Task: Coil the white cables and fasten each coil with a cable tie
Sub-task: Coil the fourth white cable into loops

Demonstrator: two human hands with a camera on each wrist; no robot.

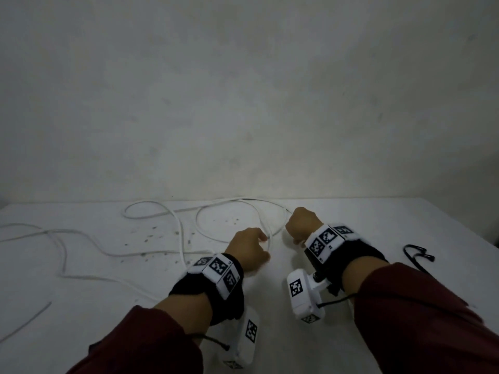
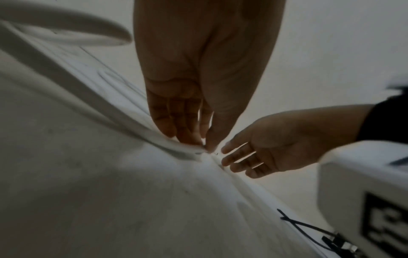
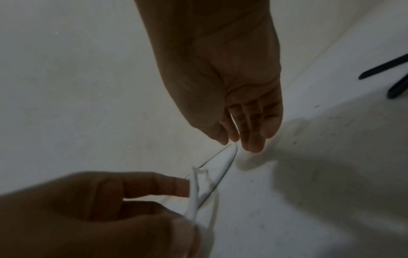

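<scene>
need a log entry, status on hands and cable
Left hand pinching white cable, mostly uncoiled. Right hand fingers relaxed beside it, no clear grip. Black cable ties untouched at right. Nothing in the way.

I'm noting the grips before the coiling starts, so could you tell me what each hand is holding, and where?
The left hand pinches the white cable between thumb and fingertips, where it loops near the table's middle. The right hand is open and holds nothing.
</scene>
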